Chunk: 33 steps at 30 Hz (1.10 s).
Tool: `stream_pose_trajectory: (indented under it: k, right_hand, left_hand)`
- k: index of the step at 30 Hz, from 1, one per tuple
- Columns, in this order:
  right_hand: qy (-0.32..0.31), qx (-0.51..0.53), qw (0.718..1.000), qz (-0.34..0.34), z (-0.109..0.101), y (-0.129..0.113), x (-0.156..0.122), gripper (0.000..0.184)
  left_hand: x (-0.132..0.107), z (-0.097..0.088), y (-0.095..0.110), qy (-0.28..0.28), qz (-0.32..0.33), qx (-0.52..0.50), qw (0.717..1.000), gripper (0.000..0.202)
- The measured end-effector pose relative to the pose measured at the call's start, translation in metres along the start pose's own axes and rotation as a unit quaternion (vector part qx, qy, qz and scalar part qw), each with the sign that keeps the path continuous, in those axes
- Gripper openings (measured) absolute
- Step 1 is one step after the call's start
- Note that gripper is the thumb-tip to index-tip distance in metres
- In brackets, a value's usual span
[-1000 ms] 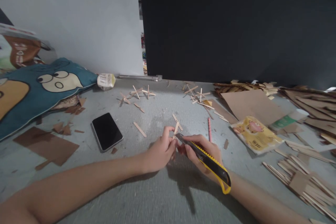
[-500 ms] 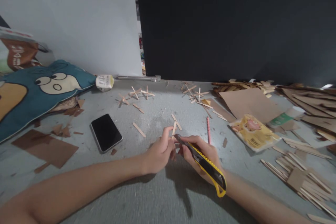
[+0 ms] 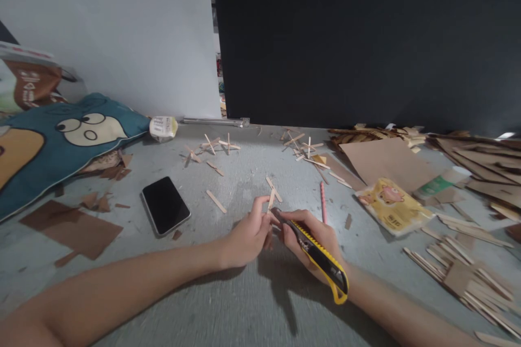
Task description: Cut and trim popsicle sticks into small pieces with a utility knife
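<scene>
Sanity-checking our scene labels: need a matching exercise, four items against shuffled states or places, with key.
1. Utility knife
2. Left hand
3. Phone
4. Cushion

A. Teal, at the picture's left edge
B. Pinching a small wooden stick
C. Lying flat, screen dark
D. Gripped in the right hand

Pairs: 1-D, 2-B, 3-C, 4-A

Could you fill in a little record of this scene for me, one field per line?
Left hand: pinching a small wooden stick
Right hand: gripping a yellow-and-black utility knife
Knife tip: close to the stick's lower end; contact unclear
Surface: grey table
To the left: phone, blue cushion
To the right: pink rod, yellow packet
</scene>
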State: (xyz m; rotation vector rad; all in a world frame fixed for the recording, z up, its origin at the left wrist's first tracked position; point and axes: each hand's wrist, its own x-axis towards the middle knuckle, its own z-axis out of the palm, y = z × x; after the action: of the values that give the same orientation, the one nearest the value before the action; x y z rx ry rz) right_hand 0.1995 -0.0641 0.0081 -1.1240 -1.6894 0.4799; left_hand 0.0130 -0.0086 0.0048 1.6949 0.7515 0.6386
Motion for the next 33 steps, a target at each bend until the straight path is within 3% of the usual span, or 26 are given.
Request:
stream_pose_trajectory:
  k: [7,12,17,24,28,33]
  right_hand:
    - [0.008,0.03,0.999,0.04,0.005,0.004,-0.001,0.015]
    - [0.047,0.04,0.997,0.045,0.015,0.01,-0.008,0.02]
    - [-0.01,0.065,0.995,0.071,0.009,-0.003,-0.003,0.017]
    - [0.022,0.137,0.985,0.098,0.006,-0.01,0.005,0.019]
    - [0.037,0.185,0.974,0.122,0.008,-0.007,0.005,0.024]
    - [0.017,0.219,0.962,0.164,0.005,-0.012,0.006,0.031]
  left_hand:
    - [0.001,0.0,-0.004,0.003,0.01,-0.036,0.999,0.043]
    - [-0.001,0.001,-0.01,0.008,0.031,0.009,0.999,0.045]
    - [-0.001,0.001,-0.009,0.005,0.033,0.019,0.999,0.045]
    - [-0.001,0.0,-0.002,0.006,0.02,0.0,1.0,0.046]
    - [0.0,-0.001,0.0,0.005,0.015,-0.037,0.999,0.054]
    - [0.0,-0.004,0.001,-0.036,0.006,-0.105,0.994,0.062]
